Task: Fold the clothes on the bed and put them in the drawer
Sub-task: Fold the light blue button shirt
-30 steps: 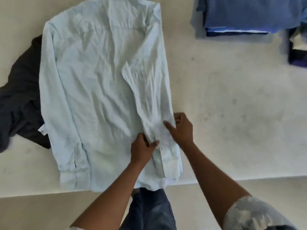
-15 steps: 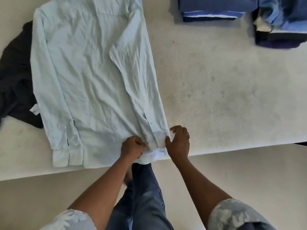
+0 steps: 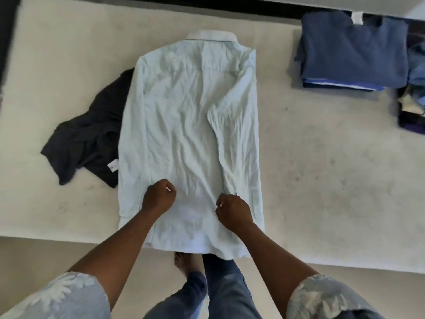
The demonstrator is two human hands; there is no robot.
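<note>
A pale blue long-sleeved shirt [image 3: 184,125] lies face down on the bed [image 3: 322,169], collar away from me, both sleeves folded in along its sides. Its hem hangs a little over the near edge. My left hand [image 3: 158,196] and my right hand [image 3: 232,211] sit on the lower part of the shirt, a hand's width apart. Both have curled fingers that pinch the cloth near the hem.
A dark crumpled garment [image 3: 87,139] lies partly under the shirt's left side. A stack of folded blue clothes [image 3: 351,54] sits at the far right, with another pile [image 3: 414,104] at the right edge. My legs stand at the bed's near edge.
Both hands left the right sleeve's cuff and moved apart onto the shirt's lower body. The view pulled back, so the whole shirt and collar show.
</note>
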